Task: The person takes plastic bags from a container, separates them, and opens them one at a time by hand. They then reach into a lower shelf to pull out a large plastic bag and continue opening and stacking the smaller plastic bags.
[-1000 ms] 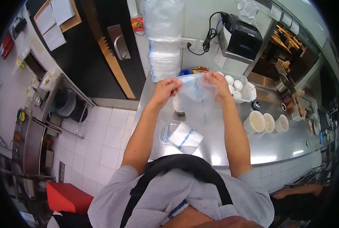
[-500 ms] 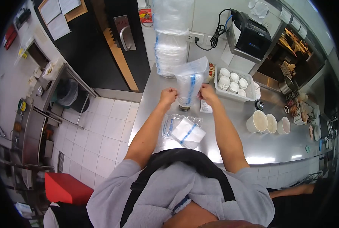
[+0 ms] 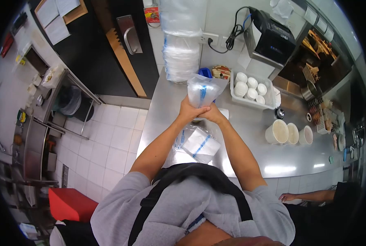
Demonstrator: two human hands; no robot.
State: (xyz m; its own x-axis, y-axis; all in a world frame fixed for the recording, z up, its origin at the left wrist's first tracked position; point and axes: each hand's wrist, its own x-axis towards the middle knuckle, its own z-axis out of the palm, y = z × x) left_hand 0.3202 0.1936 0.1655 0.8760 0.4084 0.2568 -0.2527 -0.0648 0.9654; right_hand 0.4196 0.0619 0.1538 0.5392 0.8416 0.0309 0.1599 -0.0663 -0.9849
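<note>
You're gripping the clear bag (image 3: 203, 91) with left hand (image 3: 190, 111) and right hand (image 3: 213, 115) pressed together. Looks thin and slippery, so I'd be pinching just below its near neck.

Both arms reach forward with the elbows bent out a little, and the bare forearms come together in front of the chest. The left hand (image 3: 190, 111) and the right hand (image 3: 213, 115) meet and touch each other. Each grip is closed tight, with the fingers curled in and the wrists close together.
</note>
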